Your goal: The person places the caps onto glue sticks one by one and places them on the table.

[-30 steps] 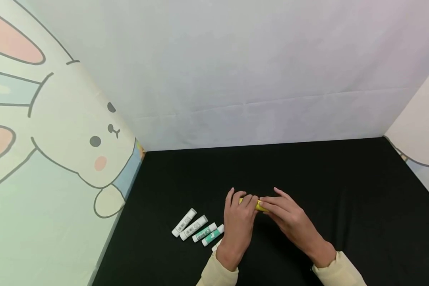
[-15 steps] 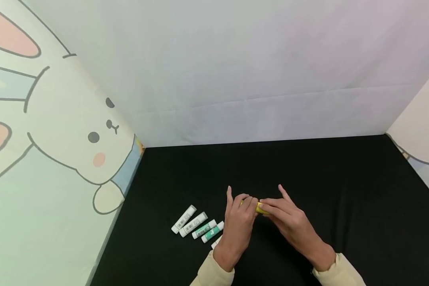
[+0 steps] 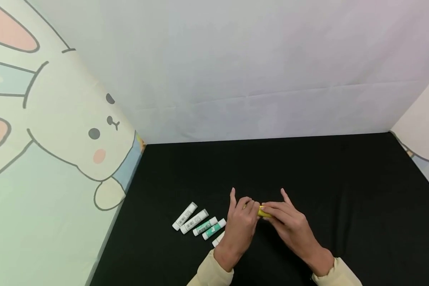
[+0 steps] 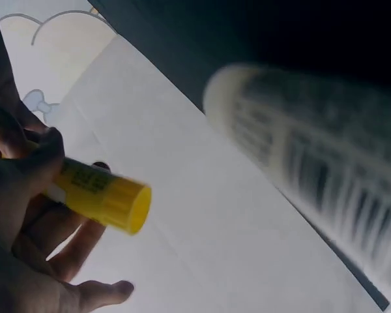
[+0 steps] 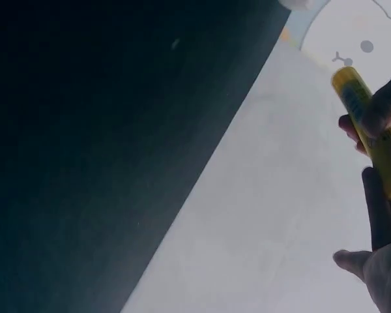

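Observation:
Both hands are on one yellow glue stick (image 3: 264,212), held a little above the black tabletop. The left hand (image 3: 239,226) grips its left part with curled fingers, the little finger sticking up. At its right end, the right hand (image 3: 291,224) pinches it between thumb and fingers, little finger also raised. In the left wrist view the yellow barrel (image 4: 107,195) points toward the camera's right, with dark print on it. The right wrist view has the glue stick (image 5: 353,91) at its right edge. Fingers cover much of its middle.
Left of the left hand lie several slanted sticks: white ones (image 3: 184,216) with barcodes and green-and-white ones (image 3: 214,229). The left forearm partly hides the nearest. A blurred white stick (image 4: 313,143) looms large in the left wrist view. A pale cloth wall (image 3: 246,115) stands behind the table.
Both hands keep their hold on the glue stick, and slightly more yellow shows between them. They have shifted slightly toward the person; the left little finger now stands apart. The head view has tilted slightly.

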{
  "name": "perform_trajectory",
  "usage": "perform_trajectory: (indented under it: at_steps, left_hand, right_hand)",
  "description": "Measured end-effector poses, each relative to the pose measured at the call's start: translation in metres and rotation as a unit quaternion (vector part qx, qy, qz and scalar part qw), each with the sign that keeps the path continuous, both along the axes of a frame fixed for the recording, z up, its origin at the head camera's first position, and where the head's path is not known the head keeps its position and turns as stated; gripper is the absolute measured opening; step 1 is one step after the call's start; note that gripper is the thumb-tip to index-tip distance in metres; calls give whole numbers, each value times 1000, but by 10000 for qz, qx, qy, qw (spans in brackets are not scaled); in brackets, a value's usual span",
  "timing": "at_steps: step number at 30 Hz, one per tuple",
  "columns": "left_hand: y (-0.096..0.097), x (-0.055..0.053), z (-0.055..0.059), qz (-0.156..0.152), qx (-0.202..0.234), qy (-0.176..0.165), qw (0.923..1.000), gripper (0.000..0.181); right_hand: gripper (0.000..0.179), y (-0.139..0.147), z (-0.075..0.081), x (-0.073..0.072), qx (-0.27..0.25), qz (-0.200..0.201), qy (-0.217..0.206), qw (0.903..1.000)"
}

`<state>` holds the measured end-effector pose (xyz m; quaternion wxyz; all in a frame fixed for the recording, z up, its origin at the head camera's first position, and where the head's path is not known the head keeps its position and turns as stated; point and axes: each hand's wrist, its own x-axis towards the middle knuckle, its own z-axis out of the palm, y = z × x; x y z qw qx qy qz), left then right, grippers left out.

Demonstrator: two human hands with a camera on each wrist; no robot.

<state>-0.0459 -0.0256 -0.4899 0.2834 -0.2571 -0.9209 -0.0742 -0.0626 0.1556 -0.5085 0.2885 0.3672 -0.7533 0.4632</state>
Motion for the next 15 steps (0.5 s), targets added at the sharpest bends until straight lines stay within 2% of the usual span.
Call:
perform_trajectory:
  at_steps: [5,8,12,15]
  left_hand:
    - [1,2,-1,-64,-166,55,9998,34]
    - [2,2,2,-46,-206,28,9998,32]
    - [5,4,8,1,177,-176,9997,31]
    - [8,5,11,153,390,-300,9987,34]
  right_hand:
    - [35,-1,-4,6,-205,-17,-497,9986]
    - [36,-1,-3,8,-261,-85,-705,9971]
    - [38,2,4,8,-214,-111,-824,9963]
    - [42,4,11,5,-65,-117,-907,9958]
